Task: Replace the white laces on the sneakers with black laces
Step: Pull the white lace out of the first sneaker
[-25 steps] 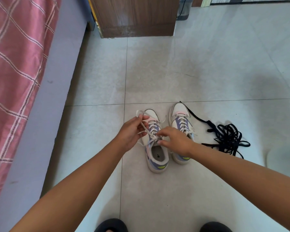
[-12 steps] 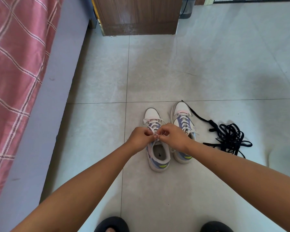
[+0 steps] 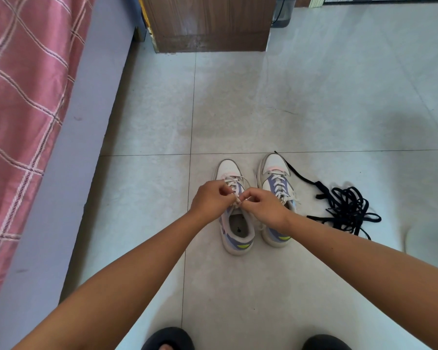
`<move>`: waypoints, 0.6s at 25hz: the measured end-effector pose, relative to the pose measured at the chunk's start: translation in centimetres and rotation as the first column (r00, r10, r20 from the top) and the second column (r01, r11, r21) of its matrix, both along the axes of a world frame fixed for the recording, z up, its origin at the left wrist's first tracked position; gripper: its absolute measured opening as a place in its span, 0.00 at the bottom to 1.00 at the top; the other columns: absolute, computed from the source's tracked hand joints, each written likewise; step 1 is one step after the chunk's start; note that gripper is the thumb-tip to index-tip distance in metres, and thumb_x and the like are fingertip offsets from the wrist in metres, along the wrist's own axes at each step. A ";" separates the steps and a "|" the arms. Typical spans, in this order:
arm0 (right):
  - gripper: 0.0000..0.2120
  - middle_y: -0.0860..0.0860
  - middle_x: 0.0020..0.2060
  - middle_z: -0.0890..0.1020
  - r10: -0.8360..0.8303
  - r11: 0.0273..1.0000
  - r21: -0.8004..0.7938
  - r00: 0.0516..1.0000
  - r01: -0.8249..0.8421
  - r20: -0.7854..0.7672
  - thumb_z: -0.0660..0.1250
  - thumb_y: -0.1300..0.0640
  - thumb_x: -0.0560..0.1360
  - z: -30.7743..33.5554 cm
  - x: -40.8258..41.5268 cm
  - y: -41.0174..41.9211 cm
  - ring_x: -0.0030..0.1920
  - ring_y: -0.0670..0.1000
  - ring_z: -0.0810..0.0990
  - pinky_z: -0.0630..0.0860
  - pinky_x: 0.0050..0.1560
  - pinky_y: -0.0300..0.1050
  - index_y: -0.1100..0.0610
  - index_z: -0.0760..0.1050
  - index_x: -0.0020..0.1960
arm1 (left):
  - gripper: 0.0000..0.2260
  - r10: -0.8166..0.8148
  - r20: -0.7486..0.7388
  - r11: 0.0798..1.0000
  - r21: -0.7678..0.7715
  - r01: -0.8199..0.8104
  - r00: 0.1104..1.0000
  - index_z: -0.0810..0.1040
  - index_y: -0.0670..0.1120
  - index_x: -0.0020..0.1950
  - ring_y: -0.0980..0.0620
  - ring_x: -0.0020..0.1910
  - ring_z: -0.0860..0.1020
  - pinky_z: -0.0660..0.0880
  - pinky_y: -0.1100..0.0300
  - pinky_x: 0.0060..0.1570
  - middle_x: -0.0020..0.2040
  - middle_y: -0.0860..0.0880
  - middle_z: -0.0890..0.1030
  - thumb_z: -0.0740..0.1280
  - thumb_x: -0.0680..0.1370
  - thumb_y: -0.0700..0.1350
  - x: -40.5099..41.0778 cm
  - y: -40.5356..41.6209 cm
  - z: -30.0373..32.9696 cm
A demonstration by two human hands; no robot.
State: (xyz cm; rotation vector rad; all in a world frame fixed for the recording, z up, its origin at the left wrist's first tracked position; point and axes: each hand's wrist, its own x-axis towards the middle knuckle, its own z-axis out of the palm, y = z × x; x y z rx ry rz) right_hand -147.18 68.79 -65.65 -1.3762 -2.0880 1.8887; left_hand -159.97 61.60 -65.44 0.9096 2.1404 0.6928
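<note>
The white lace (image 3: 235, 184) of the left sneaker (image 3: 234, 210), mid-floor, is pinched by the left hand (image 3: 210, 199) and right hand (image 3: 264, 209), now brought together. Previously, the left hand was held farther left. The black laces (image 3: 347, 208) are unmoved beside the right sneaker (image 3: 276, 183).

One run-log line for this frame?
step: unlacing | left hand, right hand: pinching white lace on left sneaker | black laces: floor, untouched

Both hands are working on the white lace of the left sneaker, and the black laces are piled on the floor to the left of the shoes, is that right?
Not quite. The head view shows the black laces piled to the right of the shoes, beside the right sneaker. The rest holds: the left hand and right hand pinch the white lace of the left sneaker.
</note>
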 end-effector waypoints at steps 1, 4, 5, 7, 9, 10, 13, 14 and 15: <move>0.03 0.48 0.31 0.72 -0.019 0.997 -0.070 1.000 0.019 -0.003 0.65 0.61 0.75 0.2 0.0 0.0 0.30 0.44 0.68 0.66 0.30 0.30 0.55 0.77 0.45 | 0.03 0.050 0.097 0.998 0.020 -0.052 0.994 0.80 0.44 0.44 0.52 0.43 0.77 0.71 0.60 0.43 0.41 0.50 0.79 0.67 0.73 0.41 -0.2 0.0 0.1; 0.05 0.46 0.32 0.74 -0.001 0.984 -0.179 1.000 0.006 0.030 0.63 0.60 0.76 0.7 -0.2 0.0 0.33 0.45 0.68 0.66 0.35 0.36 0.54 0.77 0.45 | 0.04 -0.232 -0.287 0.972 -0.086 0.217 0.929 0.76 0.46 0.47 0.49 0.46 0.76 0.68 0.57 0.45 0.45 0.50 0.77 0.65 0.75 0.45 -0.5 0.1 0.1; 0.05 0.46 0.33 0.74 0.017 0.982 -0.188 0.999 -0.008 0.044 0.62 0.60 0.76 0.8 -0.2 0.0 0.35 0.46 0.68 0.66 0.37 0.38 0.54 0.76 0.44 | 0.06 -0.352 -0.541 0.929 -0.101 0.356 0.764 0.75 0.46 0.48 0.48 0.45 0.76 0.67 0.56 0.45 0.45 0.49 0.77 0.66 0.74 0.46 -0.5 0.0 0.0; 0.06 0.48 0.34 0.72 0.053 0.980 -0.197 0.996 -0.039 0.066 0.61 0.59 0.76 0.8 -0.3 0.0 0.38 0.48 0.67 0.65 0.40 0.42 0.53 0.74 0.41 | 0.12 -0.443 -0.782 0.827 -0.169 0.536 0.437 0.77 0.44 0.42 0.47 0.33 0.77 0.69 0.57 0.36 0.35 0.47 0.77 0.76 0.64 0.44 -0.6 -0.5 -0.9; 0.09 0.50 0.35 0.68 0.099 0.976 -0.201 0.993 -0.085 0.062 0.61 0.57 0.77 0.8 -0.1 0.2 0.38 0.50 0.65 0.63 0.42 0.44 0.53 0.70 0.37 | 0.15 -0.332 -0.811 0.885 -0.091 0.456 0.482 0.77 0.43 0.38 0.47 0.25 0.75 0.67 0.60 0.27 0.29 0.47 0.75 0.79 0.56 0.40 -1.3 -0.3 -0.6; 0.11 0.51 0.34 0.67 0.117 0.973 -0.205 0.992 -0.104 0.053 0.61 0.56 0.77 0.8 0.0 0.3 0.37 0.49 0.64 0.62 0.41 0.44 0.53 0.69 0.36 | 0.13 -0.254 -0.767 0.938 -0.045 0.344 0.590 0.77 0.42 0.42 0.45 0.29 0.76 0.67 0.59 0.28 0.32 0.46 0.77 0.76 0.62 0.40 -2.1 0.1 -0.3; 0.11 0.49 0.34 0.69 0.074 0.970 -0.235 0.997 -0.068 0.016 0.62 0.54 0.78 1.2 0.4 0.6 0.35 0.47 0.66 0.65 0.39 0.40 0.54 0.70 0.37 | 0.09 0.055 -0.320 0.997 0.064 -0.036 0.946 0.70 0.44 0.57 0.45 0.40 0.76 0.68 0.57 0.37 0.41 0.46 0.76 0.62 0.79 0.43 -4.2 0.7 0.6; 0.11 0.48 0.34 0.70 0.028 0.971 -0.238 1.000 -0.028 -0.003 0.61 0.55 0.78 1.5 0.4 0.8 0.36 0.46 0.67 0.66 0.39 0.39 0.54 0.71 0.37 | 0.08 0.150 -0.140 0.985 0.109 -0.135 0.979 0.69 0.45 0.57 0.45 0.40 0.77 0.71 0.55 0.38 0.40 0.47 0.76 0.62 0.79 0.45 -4.5 0.7 0.5; 0.12 0.48 0.34 0.72 -0.035 0.969 -0.245 0.999 0.026 -0.031 0.61 0.55 0.78 1.8 0.2 1.2 0.36 0.46 0.68 0.68 0.40 0.40 0.54 0.72 0.36 | 0.07 0.183 -0.039 0.975 0.135 -0.176 0.982 0.69 0.46 0.55 0.45 0.41 0.78 0.73 0.54 0.40 0.40 0.47 0.76 0.63 0.79 0.45 -4.5 0.6 0.3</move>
